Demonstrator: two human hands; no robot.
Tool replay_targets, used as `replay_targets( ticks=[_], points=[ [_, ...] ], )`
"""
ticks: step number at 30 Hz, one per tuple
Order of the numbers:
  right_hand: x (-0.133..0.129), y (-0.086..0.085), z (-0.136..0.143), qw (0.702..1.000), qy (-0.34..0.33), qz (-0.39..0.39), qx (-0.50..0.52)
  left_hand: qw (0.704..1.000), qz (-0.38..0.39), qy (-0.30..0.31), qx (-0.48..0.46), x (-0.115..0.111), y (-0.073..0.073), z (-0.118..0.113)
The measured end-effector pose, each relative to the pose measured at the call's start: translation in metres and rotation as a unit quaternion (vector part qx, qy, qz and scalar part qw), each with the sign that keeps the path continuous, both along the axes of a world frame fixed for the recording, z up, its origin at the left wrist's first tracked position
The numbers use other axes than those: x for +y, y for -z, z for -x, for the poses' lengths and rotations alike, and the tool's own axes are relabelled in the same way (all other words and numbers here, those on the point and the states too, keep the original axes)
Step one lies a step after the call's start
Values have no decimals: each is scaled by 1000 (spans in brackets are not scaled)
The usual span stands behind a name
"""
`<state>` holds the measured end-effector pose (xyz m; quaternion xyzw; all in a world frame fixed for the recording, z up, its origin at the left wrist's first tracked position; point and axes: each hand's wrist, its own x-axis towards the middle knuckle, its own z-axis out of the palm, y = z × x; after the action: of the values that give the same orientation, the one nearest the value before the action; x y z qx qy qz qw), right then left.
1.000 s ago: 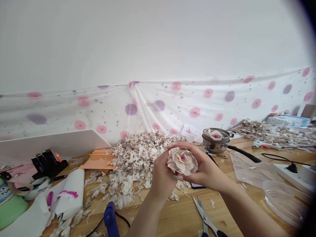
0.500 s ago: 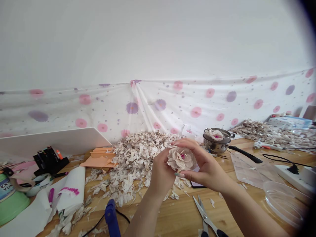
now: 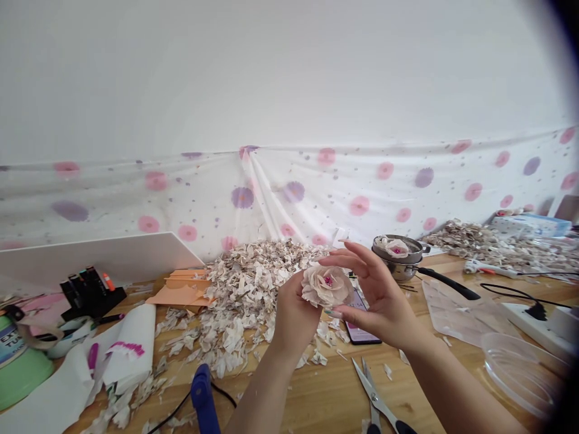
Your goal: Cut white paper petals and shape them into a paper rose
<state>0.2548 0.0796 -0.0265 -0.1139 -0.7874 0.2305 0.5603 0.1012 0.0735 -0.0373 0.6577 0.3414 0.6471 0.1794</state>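
Note:
A pale petalled flower [image 3: 326,287] with a pink centre is held up over the table. My left hand [image 3: 294,310] grips it from the left and below, its fingertips hidden behind the petals. My right hand [image 3: 377,295] is curved around the flower's right side, fingers spread, with the thumb near the lower petals. Behind the hands lies a large heap of pale petal-like scraps [image 3: 244,289]. A phone [image 3: 362,322] with a lit screen lies under my right hand. Partly opened scissors [image 3: 374,395] rest nearer me.
A small pot [image 3: 400,265] with another flower on top stands at the right, its black handle outward. Further right are a power strip [image 3: 538,328], a clear plastic dish [image 3: 520,374] and a glue gun [image 3: 491,268]. A blue tool [image 3: 203,398], paper and markers [image 3: 88,289] are left.
The flower has shifted slightly left with my left hand. My right hand's fingers have opened away from the petals, and more of the phone shows.

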Motion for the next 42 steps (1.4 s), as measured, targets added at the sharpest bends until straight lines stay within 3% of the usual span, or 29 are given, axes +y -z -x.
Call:
replay_targets(
  ticks=[4, 10, 14, 18, 23, 31, 36, 39, 42],
  points=[
    [0, -4, -5, 999, 8, -36, 27, 999, -1, -4, -32, 0, -1, 0],
    [7, 1, -6, 986, 57, 15, -157, 999, -25, -15, -39, -5, 1, -4],
    [3, 6, 9, 994, 33, 60, -81, 994, -94, -33, -48, -6, 9, -9],
    [-5, 6, 17, 997, 45, 45, -44, 988, -132, -57, -54, -1, 19, -13],
    [-11, 2, 12, 995, 100, -9, -30, 989, -106, -74, -77, 1, 18, -12],
    [3, -5, -9, 997, 66, -30, -26, 990, -59, -68, -108, 8, 14, -4],
    [21, -5, -34, 982, 51, 27, -179, 989, -72, -95, -86, 16, 15, 5],
    [30, 0, -36, 953, 96, 67, -278, 989, -59, -107, -81, 20, 18, 8],
    [37, 7, -24, 948, 137, 65, -280, 990, -37, -112, -72, 24, 21, 8]
  ],
)
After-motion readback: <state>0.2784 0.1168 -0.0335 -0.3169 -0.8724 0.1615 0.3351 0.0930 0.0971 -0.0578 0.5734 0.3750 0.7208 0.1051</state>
